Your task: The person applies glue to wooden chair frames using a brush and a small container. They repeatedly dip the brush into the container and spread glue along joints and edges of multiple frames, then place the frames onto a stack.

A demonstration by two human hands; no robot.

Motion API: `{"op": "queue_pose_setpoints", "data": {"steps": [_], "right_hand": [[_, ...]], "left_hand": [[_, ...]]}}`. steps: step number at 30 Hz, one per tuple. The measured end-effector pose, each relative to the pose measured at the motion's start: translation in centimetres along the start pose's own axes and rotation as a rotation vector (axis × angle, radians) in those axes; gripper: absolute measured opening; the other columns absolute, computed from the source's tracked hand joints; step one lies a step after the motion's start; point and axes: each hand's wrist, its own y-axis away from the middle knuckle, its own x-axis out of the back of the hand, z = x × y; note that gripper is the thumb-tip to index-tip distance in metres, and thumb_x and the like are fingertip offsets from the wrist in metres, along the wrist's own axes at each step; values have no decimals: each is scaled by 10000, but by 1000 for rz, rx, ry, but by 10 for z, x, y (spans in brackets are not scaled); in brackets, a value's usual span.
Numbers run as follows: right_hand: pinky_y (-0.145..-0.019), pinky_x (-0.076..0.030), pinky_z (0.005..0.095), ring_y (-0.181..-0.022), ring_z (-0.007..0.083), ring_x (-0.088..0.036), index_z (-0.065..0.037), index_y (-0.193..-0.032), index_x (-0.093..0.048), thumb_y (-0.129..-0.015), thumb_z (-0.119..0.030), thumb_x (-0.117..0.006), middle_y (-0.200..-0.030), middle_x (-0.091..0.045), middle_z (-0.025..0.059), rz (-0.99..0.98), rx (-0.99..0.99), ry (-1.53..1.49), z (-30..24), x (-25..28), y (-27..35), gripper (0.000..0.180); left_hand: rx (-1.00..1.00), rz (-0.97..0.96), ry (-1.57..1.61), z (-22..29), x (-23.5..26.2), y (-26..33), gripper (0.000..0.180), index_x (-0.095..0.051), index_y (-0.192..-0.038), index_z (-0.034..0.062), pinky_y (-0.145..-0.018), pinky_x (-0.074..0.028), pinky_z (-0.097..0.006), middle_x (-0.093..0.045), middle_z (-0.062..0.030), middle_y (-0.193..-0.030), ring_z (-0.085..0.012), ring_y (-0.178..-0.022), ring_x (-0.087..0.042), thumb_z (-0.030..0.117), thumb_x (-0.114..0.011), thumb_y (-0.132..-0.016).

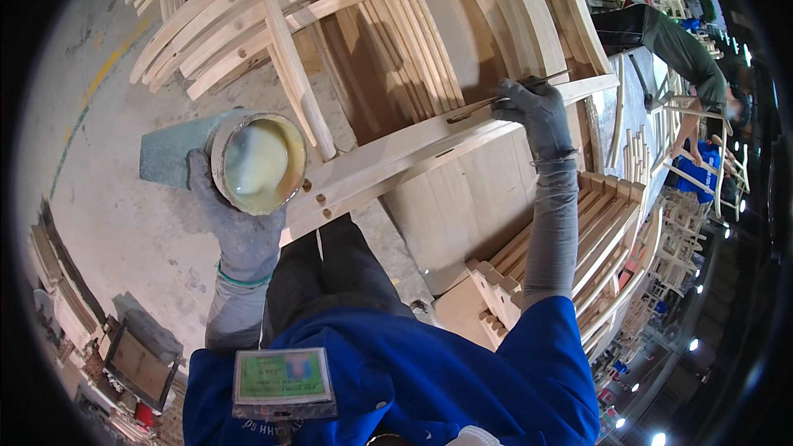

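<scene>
My left hand, in a grey glove, is closed around a round pot with a smeared rim. Cream-coloured liquid lies inside it. A grey-green tapered shape sticks out leftward behind the rim; I cannot tell if it belongs to the pot. Gloved in grey too, my right hand pinches a thin stick over a pale wooden rail. The stick's lower end is close to a slot in the rail's upper face. Round holes show at the rail's left end.
Curved wooden frame parts lie stacked beyond the rail. Under my right arm are more slatted pieces and a cardboard-brown panel. A co-worker's dark-clothed leg shows at the right. Wooden pieces and a dark-edged tray stand lower left.
</scene>
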Motion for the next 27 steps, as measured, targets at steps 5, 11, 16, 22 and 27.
{"op": "queue_pose_setpoints", "data": {"steps": [5, 11, 16, 22, 27], "right_hand": [[-735, -579, 320, -786, 266, -647, 115, -995, -514, -824, -40, -603, -881, -595, 180, -62, 49, -99, 0, 17, 5, 247], [-816, -550, 365, -882, 322, -632, 117, -1046, -505, -840, 11, -546, -938, -594, 206, -1, 270, -274, 2, 26, 33, 235], [-690, -572, 324, -756, 216, -640, 53, -989, -556, -866, -57, -584, -837, -606, 119, 176, 344, -404, 15, 2, 82, 167], [-590, -556, 286, -674, 173, -632, 30, -974, -594, -866, -74, -593, -804, -626, 112, 327, 389, -432, 55, -49, 167, 149], [-707, -532, 300, -789, 206, -641, 55, -1049, -602, -864, -41, -563, -883, -640, 124, 317, 438, -186, 98, -70, 230, 212]], "left_hand": [[-53, -38, -116, 5, 3, 0, 1025, -77, -1396, 42, -1031, -368, -411, -305, -173, -1361, -282, -1246, -370, 134, -792, -667], [330, 112, 768, 42, 8, -8, 935, -122, -1384, 90, -1018, -379, -446, -331, -181, -1345, -294, -1234, -390, 72, -753, -694], [-175, -4, -115, 14, 45, 21, 969, -96, -1395, 115, -1009, -384, -441, -322, -170, -1351, -282, -1227, -396, -24, -733, -678], [-10, 49, 67, 24, 87, 41, 776, -182, -1368, 86, -1019, -353, -423, -338, -143, -1347, -261, -1240, -374, 153, -628, -737], [407, 192, 712, 65, 114, 43, 555, -442, -1263, 114, -971, -378, -495, -471, -153, -1244, -302, -1175, -445, 516, -428, -881]]}}
